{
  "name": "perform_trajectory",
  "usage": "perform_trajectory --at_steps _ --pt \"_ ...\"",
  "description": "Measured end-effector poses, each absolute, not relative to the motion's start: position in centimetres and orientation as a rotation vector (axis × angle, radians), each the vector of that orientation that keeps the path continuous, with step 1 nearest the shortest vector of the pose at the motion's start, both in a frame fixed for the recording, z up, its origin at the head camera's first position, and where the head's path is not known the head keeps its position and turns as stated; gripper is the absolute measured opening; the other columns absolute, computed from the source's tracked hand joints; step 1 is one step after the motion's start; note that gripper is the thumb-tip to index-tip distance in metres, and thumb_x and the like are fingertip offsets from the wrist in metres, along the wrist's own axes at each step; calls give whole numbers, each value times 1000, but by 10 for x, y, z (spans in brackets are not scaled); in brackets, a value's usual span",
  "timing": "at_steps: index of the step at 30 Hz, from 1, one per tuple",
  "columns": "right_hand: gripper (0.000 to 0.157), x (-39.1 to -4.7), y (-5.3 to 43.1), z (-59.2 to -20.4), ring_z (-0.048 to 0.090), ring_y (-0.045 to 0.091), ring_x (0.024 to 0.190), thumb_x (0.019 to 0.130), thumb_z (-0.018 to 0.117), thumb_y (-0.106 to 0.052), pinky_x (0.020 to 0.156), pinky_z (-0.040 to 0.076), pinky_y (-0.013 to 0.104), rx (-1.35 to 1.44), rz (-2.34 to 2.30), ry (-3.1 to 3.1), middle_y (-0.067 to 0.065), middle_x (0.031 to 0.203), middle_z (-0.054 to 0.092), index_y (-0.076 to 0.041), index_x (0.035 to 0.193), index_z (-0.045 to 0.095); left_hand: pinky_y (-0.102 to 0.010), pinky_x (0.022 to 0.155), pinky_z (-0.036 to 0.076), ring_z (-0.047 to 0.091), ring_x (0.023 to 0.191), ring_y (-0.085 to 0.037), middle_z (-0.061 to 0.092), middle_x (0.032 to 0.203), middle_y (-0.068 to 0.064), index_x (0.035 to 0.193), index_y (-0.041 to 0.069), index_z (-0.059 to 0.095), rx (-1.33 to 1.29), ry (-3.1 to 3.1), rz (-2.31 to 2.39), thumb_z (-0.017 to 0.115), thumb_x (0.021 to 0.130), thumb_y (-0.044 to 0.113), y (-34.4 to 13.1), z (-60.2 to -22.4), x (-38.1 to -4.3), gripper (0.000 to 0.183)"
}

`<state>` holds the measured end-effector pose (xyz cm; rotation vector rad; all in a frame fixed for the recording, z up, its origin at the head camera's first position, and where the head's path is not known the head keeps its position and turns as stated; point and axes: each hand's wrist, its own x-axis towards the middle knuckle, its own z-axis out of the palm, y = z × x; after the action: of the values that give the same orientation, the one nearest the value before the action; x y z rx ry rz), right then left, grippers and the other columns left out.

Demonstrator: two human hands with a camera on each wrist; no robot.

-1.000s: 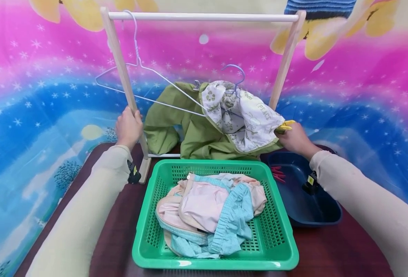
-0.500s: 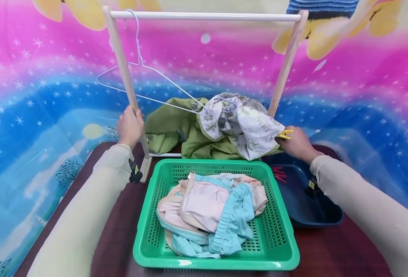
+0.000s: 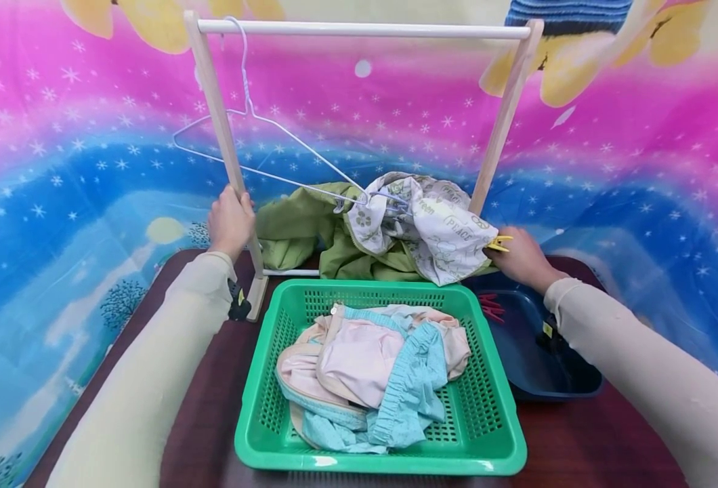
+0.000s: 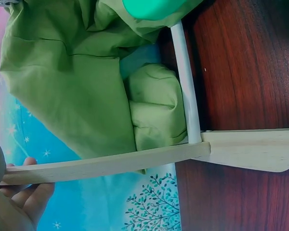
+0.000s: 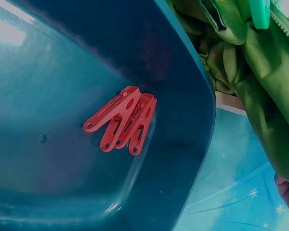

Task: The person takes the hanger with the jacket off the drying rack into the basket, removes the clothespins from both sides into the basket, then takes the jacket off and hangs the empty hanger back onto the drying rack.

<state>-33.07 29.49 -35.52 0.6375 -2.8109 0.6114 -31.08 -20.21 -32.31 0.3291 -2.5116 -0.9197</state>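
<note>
My left hand (image 3: 231, 222) is wrapped around the left wooden post (image 4: 111, 166) of a small clothes rack. In the head view my right hand (image 3: 522, 259) grips the right edge of a green jacket (image 3: 368, 251) with a white printed lining, a yellow clothespin (image 3: 500, 242) beside its fingers. The jacket lies slumped behind the basket, low between the posts. A blue hanger (image 3: 391, 198) sits partly inside the jacket, mostly hidden by the cloth. From the rack's top bar (image 3: 359, 28) hangs a white hanger (image 3: 304, 144), its lower right corner overlapping the lining in this view.
A green basket (image 3: 244, 413) with pink and turquoise clothing (image 3: 359, 369) stands at the front. Right of it is a dark blue tub (image 3: 578, 390), with red clothespins (image 5: 123, 118) inside. A patterned cloth backdrop (image 3: 91, 224) rises around the dark red table (image 3: 206, 407).
The jacket and blue hanger have sunk lower, and the hanger's hook has tipped down from upright. My right hand has dropped slightly. My left hand keeps its hold on the post.
</note>
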Motion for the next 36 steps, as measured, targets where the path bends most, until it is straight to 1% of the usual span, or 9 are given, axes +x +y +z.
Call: perform_trajectory --at_steps 5,7,12,17,20,27,31,36 --pt "29 -329 292 -355 41 18 47 101 57 -13 48 35 32 640 582 -2824 1 53 44 -4 74 63 -53 81 54 67 96 -43 68 115 -21 127 -1 55 331 -2516 -923 34 110 26 -203 -322 -311 38" --pt "28 -328 290 -355 42 18 49 100 57 -12 50 35 32 663 557 -2825 2 54 45 -5 74 62 -53 82 54 67 97 -43 68 115 -21 127 -1 55 337 -2515 -920 35 110 26 -204 -322 -312 38" --pt "18 -325 286 -357 42 17 51 96 56 -5 51 35 31 721 553 -2828 2 57 47 -7 82 68 -54 82 53 66 98 -43 68 115 -22 127 0 56 344 -2516 -912 34 110 27 -205 -322 -311 39" --pt "18 -320 282 -358 43 17 52 91 56 -1 51 36 31 756 568 -2806 1 57 50 -9 78 67 -53 79 52 66 95 -42 68 115 -21 127 0 56 343 -2520 -904 34 110 27 -206 -323 -311 39" --pt "18 -317 280 -358 44 16 52 92 59 -4 52 37 30 770 544 -2786 0 57 52 -9 77 67 -51 76 52 66 93 -41 68 115 -21 128 0 56 338 -2526 -904 34 110 28 -205 -324 -312 39" --pt "11 -310 277 -356 45 11 51 96 63 -8 52 33 27 855 471 -2729 -1 57 50 -5 91 73 -49 73 49 64 87 -39 69 116 -19 128 1 55 330 -2517 -904 33 111 28 -204 -326 -313 39" --pt "12 -304 273 -352 44 10 50 97 63 -7 51 32 26 886 465 -2718 -2 56 49 -5 90 72 -49 72 49 63 86 -38 69 115 -20 127 1 56 325 -2512 -895 34 111 27 -203 -326 -313 38" --pt "9 -297 269 -345 45 7 50 96 65 -6 51 35 25 913 496 -2693 -3 57 51 -5 92 73 -50 74 49 63 87 -39 68 115 -21 127 1 57 327 -2515 -900 34 111 27 -204 -324 -313 38"
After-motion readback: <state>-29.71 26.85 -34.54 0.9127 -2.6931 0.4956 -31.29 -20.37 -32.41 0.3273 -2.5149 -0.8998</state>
